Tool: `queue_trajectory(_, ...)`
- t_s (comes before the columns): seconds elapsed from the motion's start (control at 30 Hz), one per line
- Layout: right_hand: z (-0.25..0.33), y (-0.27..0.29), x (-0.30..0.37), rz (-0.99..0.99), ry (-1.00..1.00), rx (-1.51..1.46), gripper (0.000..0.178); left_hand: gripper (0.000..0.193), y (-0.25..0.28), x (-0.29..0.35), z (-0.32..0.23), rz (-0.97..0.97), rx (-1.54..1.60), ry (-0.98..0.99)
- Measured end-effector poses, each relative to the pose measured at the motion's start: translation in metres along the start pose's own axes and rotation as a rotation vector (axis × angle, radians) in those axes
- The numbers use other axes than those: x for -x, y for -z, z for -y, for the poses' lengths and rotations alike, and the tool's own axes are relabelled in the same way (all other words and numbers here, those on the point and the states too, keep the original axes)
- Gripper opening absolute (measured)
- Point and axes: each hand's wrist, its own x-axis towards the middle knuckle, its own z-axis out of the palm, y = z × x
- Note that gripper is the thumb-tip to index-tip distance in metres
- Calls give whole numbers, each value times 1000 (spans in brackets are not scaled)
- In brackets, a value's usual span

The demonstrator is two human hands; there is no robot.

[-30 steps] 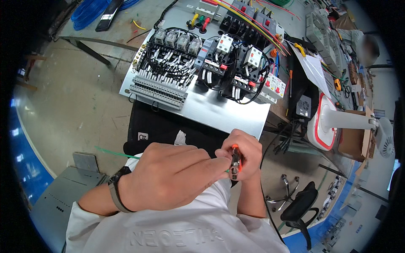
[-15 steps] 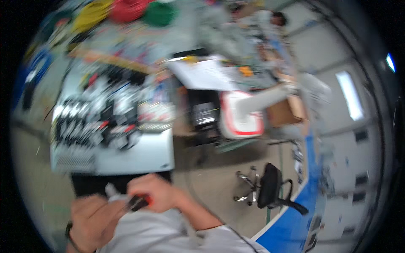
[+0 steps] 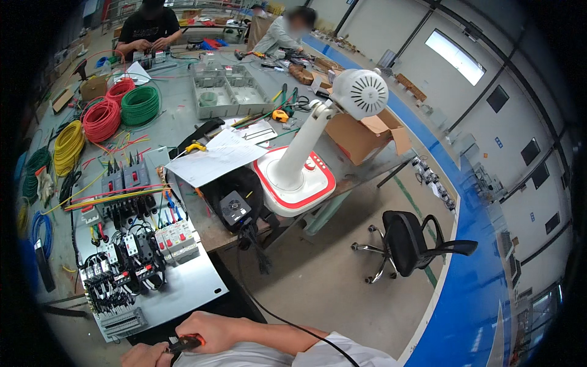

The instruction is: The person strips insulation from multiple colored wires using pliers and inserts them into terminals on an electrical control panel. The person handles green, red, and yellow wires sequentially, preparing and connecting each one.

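At the lower edge, my right hand [image 3: 213, 332] is closed around a small black hand tool with red on its grip [image 3: 183, 344]; its exact kind does not show. My left hand [image 3: 145, 355] is beside the tool's other end with fingers curled, and whatever it may hold is hidden. Just beyond both hands lies a metal mounting panel [image 3: 211, 278]. It carries black contactors with red parts [image 3: 125, 276], a row of white breakers with red switches [image 3: 177, 240], larger grey breakers [image 3: 124, 178] and a grey terminal strip [image 3: 123, 322]. Coloured wires [image 3: 119, 197] cross its far part.
A white fan with a red-trimmed base [image 3: 295, 194] stands right of the panel, beside papers [image 3: 215, 156] and a cardboard box [image 3: 370, 131]. Wire coils [image 3: 103, 119] and a grey box [image 3: 229, 92] lie farther back. Two people work across the table. An office chair [image 3: 403, 244] stands right.
My view has swung up and right, so the panel and hands sit lower and more people show. The right hand still grips the black-and-red tool.
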Motion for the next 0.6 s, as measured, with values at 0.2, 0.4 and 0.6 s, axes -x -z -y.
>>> queue_trajectory(0.2,-1,-2,6,-118,32,98,20,11,-24,2,1,-178,18,56)
queue_trajectory(0.4,-10,-4,8,-159,62,237,25,20,-26,11,19,-158,18,6)
queue_trajectory(0.6,-1,-3,-4,-146,28,109,22,30,-20,8,18,-160,30,29)
